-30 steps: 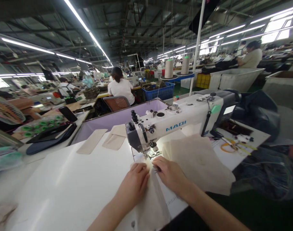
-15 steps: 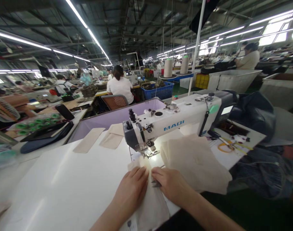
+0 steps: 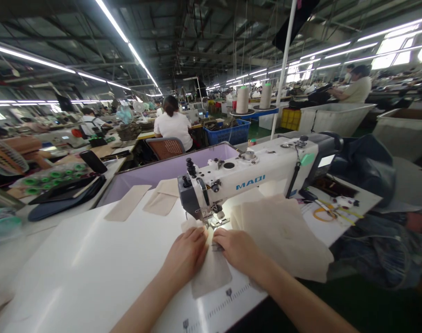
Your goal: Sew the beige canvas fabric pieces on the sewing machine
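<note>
My left hand (image 3: 188,249) presses on a beige fabric piece (image 3: 211,273), its fingers together and bent over the cloth's left side. The cloth's far end lies at the presser foot (image 3: 219,223) of a white sewing machine (image 3: 252,178). My right hand (image 3: 240,249) is closed at the cloth's right side, just in front of the foot. Under its fingers shows a small dark metal tool, apparently thread snips (image 3: 217,248), mostly hidden by the hand. To the right of the needle area lies a stack of beige fabric pieces (image 3: 280,231).
Beige cut pieces (image 3: 127,202) lie on the white table (image 3: 103,268) to the left. Behind the table is a lilac-lined bin (image 3: 155,169). Orange-handled scissors (image 3: 324,213) rest right of the machine. A person in white (image 3: 172,121) sits ahead, beside a blue crate (image 3: 228,133).
Both hands have moved slightly forward towards the presser foot, carrying the beige cloth with them. Its near edge has slid away from the table's front, uncovering the ruler marks.
</note>
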A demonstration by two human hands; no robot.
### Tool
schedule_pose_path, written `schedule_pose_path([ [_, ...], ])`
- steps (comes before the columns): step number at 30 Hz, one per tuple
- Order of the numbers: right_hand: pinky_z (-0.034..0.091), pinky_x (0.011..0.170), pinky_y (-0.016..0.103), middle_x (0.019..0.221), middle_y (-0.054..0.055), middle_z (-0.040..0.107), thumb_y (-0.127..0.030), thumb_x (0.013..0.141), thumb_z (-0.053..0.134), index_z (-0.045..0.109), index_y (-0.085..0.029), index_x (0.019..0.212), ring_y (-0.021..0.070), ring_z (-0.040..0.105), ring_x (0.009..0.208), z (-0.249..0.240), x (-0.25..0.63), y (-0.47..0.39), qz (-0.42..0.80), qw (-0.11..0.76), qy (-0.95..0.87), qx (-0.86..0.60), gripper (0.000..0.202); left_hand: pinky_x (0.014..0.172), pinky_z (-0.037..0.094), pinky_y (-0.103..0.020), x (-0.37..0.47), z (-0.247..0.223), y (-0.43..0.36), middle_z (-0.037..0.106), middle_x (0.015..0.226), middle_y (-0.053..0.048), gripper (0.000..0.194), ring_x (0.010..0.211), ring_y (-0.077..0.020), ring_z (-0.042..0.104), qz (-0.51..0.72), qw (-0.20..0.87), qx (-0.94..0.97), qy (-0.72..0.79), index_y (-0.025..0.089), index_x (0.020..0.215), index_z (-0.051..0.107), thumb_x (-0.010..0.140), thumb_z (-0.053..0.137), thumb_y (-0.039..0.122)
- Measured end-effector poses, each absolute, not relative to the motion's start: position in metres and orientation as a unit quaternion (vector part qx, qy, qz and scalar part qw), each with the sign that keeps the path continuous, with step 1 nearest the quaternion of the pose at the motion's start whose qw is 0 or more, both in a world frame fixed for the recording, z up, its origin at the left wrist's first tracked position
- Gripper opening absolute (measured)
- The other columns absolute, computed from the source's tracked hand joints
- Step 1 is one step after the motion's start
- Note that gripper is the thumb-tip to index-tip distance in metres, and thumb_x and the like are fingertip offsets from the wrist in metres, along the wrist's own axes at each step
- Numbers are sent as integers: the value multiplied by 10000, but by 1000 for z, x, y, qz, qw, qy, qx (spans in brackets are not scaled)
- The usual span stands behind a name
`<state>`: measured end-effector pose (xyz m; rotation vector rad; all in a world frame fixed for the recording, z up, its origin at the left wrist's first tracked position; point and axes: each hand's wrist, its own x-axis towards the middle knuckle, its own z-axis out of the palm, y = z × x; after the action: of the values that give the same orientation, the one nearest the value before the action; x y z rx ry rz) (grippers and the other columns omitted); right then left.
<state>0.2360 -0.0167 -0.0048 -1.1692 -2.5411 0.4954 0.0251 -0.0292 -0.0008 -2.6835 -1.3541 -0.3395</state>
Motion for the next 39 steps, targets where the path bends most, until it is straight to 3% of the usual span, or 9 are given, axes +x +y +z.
schedule_pose_path([
  [8, 445, 815, 258, 1149, 17, 711, -143, 971, 502, 702, -232, 1058, 190, 669, 996, -3, 233, -13, 180, 164, -882, -402, 235, 972, 575, -427, 30, -5, -36, 688, 1282, -137, 296, 1181, -287, 651, -92, 84, -869, -479, 144, 1202, 674, 965, 504, 192],
  [15, 442, 770, 261, 1102, 21, 678, -134, 913, 562, 665, -217, 1029, 184, 663, 932, -4, 258, -35, 194, 181, -863, -431, 176, 1043, 499, -503, 44, -39, -85, 546, 1494, -155, 530, 1351, -356, 534, -88, 195, -868, -449, 159, 1453, 522, 999, 505, 432],
  [22, 422, 712, 268, 961, 2, 637, -176, 877, 622, 634, -198, 896, 153, 626, 784, 18, 322, -65, 207, 185, -808, -520, 32, 1117, 435, -430, 1, -29, -51, 515, 1533, -101, 564, 1401, -299, 491, -86, 121, -890, -430, 220, 1507, 479, 1038, 395, 522],
  [26, 417, 695, 285, 1017, 11, 666, -219, 864, 665, 634, -202, 954, 179, 643, 817, 27, 337, -80, 189, 115, -842, -491, 96, 1136, 418, -470, -27, -9, -3, 577, 1476, -107, 543, 1381, -300, 511, -54, 75, -862, -498, 207, 1442, 555, 1033, 364, 509],
  [29, 429, 687, 302, 1036, 34, 686, -219, 908, 628, 644, -194, 938, 201, 660, 830, 26, 335, -87, 161, 64, -865, -472, 43, 1039, 486, -517, -23, 13, 11, 636, 1371, -174, 446, 1289, -349, 572, -38, 104, -805, -582, 142, 1243, 672, 1011, 360, 361],
  [32, 447, 691, 312, 1032, 62, 701, -149, 910, 585, 664, -180, 926, 212, 666, 821, 25, 331, -90, 148, 35, -870, -469, 86, 796, 581, -420, 6, 27, -4, 736, 1052, -134, 399, 920, -287, 705, -34, 50, -833, -551, 167, 972, 719, 1016, 349, 308],
  [34, 457, 705, 309, 1029, 68, 708, -95, 896, 550, 675, -179, 924, 208, 666, 820, 23, 332, -88, 161, 43, -866, -471, 153, 717, 579, -380, 29, 27, -24, 712, 820, -83, 422, 753, -243, 685, -62, 16, -868, -492, 191, 803, 694, 1024, 353, 301],
  [37, 469, 763, 287, 1019, 43, 716, -50, 872, 513, 681, -196, 921, 190, 669, 859, 19, 336, -83, 207, 105, -843, -484, 227, 754, 600, -356, 59, 18, -52, 728, 918, -86, 325, 826, -221, 699, -151, -29, -908, -389, 189, 995, 713, 1024, 393, 239],
  [39, 471, 796, 275, 1005, 31, 715, -41, 855, 509, 674, -202, 918, 185, 667, 896, 18, 339, -80, 224, 156, -824, -497, 240, 922, 590, -381, 73, 12, -61, 707, 1202, -118, 351, 1087, -232, 684, -197, -54, -914, -351, 192, 1296, 622, 1009, 421, 174],
])
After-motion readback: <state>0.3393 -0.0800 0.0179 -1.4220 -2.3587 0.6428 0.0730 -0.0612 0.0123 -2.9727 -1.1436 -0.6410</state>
